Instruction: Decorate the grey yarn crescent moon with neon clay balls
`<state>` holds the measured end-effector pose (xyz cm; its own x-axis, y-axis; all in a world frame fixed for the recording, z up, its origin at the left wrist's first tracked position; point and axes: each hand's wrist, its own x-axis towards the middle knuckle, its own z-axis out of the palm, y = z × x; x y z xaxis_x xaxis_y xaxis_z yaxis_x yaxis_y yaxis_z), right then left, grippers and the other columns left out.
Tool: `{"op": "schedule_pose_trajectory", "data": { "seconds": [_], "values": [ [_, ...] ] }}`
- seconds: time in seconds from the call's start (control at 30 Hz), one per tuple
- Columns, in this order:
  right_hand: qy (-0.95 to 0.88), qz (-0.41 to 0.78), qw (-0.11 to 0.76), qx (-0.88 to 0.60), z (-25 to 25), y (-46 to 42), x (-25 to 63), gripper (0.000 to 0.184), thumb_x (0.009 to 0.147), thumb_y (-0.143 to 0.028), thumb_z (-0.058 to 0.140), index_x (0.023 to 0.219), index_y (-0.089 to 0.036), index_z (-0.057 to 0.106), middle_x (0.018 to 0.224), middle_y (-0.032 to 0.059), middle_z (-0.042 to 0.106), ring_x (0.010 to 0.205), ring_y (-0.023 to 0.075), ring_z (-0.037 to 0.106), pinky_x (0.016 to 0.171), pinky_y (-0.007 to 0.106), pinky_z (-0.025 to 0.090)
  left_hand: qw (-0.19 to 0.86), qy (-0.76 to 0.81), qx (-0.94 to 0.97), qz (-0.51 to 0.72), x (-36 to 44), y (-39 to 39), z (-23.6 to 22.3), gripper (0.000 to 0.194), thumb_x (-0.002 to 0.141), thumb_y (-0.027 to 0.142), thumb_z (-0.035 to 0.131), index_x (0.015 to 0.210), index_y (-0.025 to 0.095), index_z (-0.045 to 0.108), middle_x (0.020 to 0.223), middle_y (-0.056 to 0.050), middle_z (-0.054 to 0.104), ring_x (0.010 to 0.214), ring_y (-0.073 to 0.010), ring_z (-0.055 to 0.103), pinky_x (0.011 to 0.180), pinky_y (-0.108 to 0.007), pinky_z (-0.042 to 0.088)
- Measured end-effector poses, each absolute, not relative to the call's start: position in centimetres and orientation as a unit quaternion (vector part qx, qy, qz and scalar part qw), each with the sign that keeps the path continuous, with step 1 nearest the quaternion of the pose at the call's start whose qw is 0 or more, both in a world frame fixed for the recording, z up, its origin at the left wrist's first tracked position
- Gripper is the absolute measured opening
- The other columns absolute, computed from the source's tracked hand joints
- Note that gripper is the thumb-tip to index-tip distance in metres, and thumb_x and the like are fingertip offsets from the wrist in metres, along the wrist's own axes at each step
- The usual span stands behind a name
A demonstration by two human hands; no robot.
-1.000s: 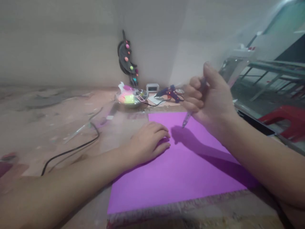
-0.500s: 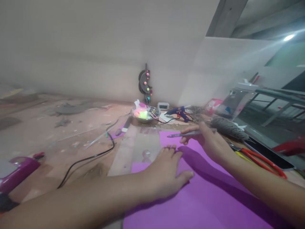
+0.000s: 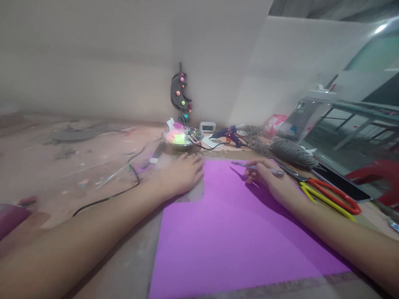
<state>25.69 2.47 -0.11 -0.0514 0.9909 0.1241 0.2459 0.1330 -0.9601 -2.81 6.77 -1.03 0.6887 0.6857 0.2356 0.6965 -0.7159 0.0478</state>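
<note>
A large purple sheet (image 3: 224,236) lies flat in front of me, with a rectangular notch at its upper left corner. My left hand (image 3: 183,174) rests palm down over that notch, its fingers stretched out and the fingertips near the sheet's edge. What lies under the palm is hidden. Above the sheet's upper right part, my right hand (image 3: 264,176) is closed around a slim grey pen (image 3: 241,165), its tip pointing left and just off the paper. The pen's shadow falls on the sheet below it.
Right of the sheet lie scissors with red handles (image 3: 335,193), a yellow-handled tool (image 3: 327,203), a dark phone (image 3: 341,182) and grey yarn (image 3: 293,153). Behind are a bowl (image 3: 181,145) and a blue glue gun (image 3: 229,135). A black cable (image 3: 109,198) crosses the left side.
My left hand has moved left and away from me, off the purple sheet's middle to its notch. My right hand still holds the pen. The view has tilted down slightly.
</note>
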Motion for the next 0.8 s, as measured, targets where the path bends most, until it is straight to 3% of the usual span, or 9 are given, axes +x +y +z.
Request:
{"op": "schedule_pose_trajectory", "data": {
  "seconds": [0.07,0.13,0.2,0.3,0.43,0.53,0.6,0.67,0.8],
  "values": [
    [-0.599,0.39,0.457,-0.53,0.0,2.6,25.9,0.035,0.091,-0.056,0.056,0.099,-0.023,0.061,0.079,0.0028,0.069,0.072,0.0182,0.066,0.068,0.031,0.049,0.045,-0.404,-0.903,-0.137,-2.4,5.6,-0.9,0.044,0.102,0.031,0.035,0.129,0.005,0.059,0.14,-0.025,0.055,0.134,-0.0325,0.049,0.112,-0.054,0.034],
    [-0.599,0.388,0.461,-0.527,-0.1,2.9,26.0,0.036,0.092,-0.056,0.054,0.1,-0.022,0.06,0.078,0.0024,0.069,0.071,0.0178,0.066,0.066,0.03,0.047,-0.012,-0.316,-0.941,-0.117,-1.3,3.4,-0.6,0.052,0.1,0.046,0.041,0.138,0.014,0.054,0.148,-0.018,0.05,0.138,-0.0305,0.045,0.113,-0.048,0.036],
    [-0.601,0.397,0.467,-0.513,-0.4,3.2,26.2,0.035,0.093,-0.056,0.053,0.1,-0.022,0.06,0.078,0.0019,0.068,0.071,0.017,0.065,0.066,0.029,0.047,-0.077,-0.208,-0.972,-0.082,-0.4,1.4,-0.6,0.068,0.096,0.061,0.04,0.151,0.022,0.038,0.159,-0.012,0.036,0.147,-0.0294,0.033,0.118,-0.048,0.028],
    [-0.602,0.412,0.473,-0.493,-0.8,3.5,26.5,0.035,0.095,-0.055,0.05,0.1,-0.022,0.058,0.079,0.0018,0.069,0.069,0.016,0.064,0.065,0.029,0.046,-0.105,-0.183,-0.976,-0.059,-0.5,1.6,-1.1,0.068,0.096,0.062,0.036,0.154,0.027,0.032,0.162,-0.007,0.031,0.15,-0.0274,0.026,0.122,-0.049,0.02],
    [-0.612,0.408,0.462,-0.496,-0.8,3.6,26.5,0.038,0.095,-0.057,0.048,0.099,-0.02,0.058,0.078,0.0037,0.069,0.066,0.0165,0.063,0.063,0.029,0.044,0.047,-0.442,-0.889,-0.108,-3.6,6.0,-1.4,0.052,0.099,0.04,0.042,0.133,0.004,0.056,0.141,-0.027,0.054,0.134,-0.0386,0.047,0.11,-0.059,0.034],
    [-0.603,0.41,0.474,-0.493,-0.6,3.6,26.4,0.037,0.095,-0.056,0.049,0.099,-0.02,0.058,0.076,0.0033,0.068,0.065,0.017,0.063,0.064,0.03,0.045,0.089,-0.451,-0.88,-0.121,-4.4,6.6,-0.7,0.035,0.097,0.027,0.044,0.105,0.004,0.069,0.116,-0.027,0.067,0.118,-0.0381,0.059,0.103,-0.059,0.04],
    [-0.595,0.411,0.485,-0.492,-0.5,3.6,26.3,0.036,0.095,-0.055,0.05,0.099,-0.021,0.058,0.074,0.0027,0.068,0.065,0.0169,0.063,0.065,0.03,0.046,0.06,-0.391,-0.904,-0.162,-3.5,5.1,-0.2,0.037,0.098,0.033,0.045,0.118,0.009,0.065,0.132,-0.023,0.061,0.127,-0.0354,0.054,0.108,-0.056,0.038],
    [-0.59,0.406,0.49,-0.497,-0.4,3.5,26.3,0.035,0.095,-0.055,0.051,0.098,-0.021,0.059,0.074,0.0026,0.068,0.066,0.0171,0.064,0.067,0.031,0.047,-0.034,-0.284,-0.953,-0.103,-2.2,3.3,0.0,0.057,0.098,0.05,0.044,0.143,0.017,0.048,0.153,-0.016,0.044,0.143,-0.0322,0.039,0.115,-0.052,0.032],
    [-0.595,0.401,0.485,-0.499,-0.7,3.6,26.6,0.036,0.093,-0.057,0.053,0.098,-0.022,0.061,0.075,0.003,0.068,0.068,0.0178,0.064,0.065,0.03,0.047,-0.137,-0.288,-0.948,-0.023,-1.0,2.2,-0.4,0.077,0.097,0.064,0.033,0.157,0.017,0.025,0.164,-0.014,0.018,0.152,-0.0316,0.016,0.122,-0.054,0.017]
  ]
}}
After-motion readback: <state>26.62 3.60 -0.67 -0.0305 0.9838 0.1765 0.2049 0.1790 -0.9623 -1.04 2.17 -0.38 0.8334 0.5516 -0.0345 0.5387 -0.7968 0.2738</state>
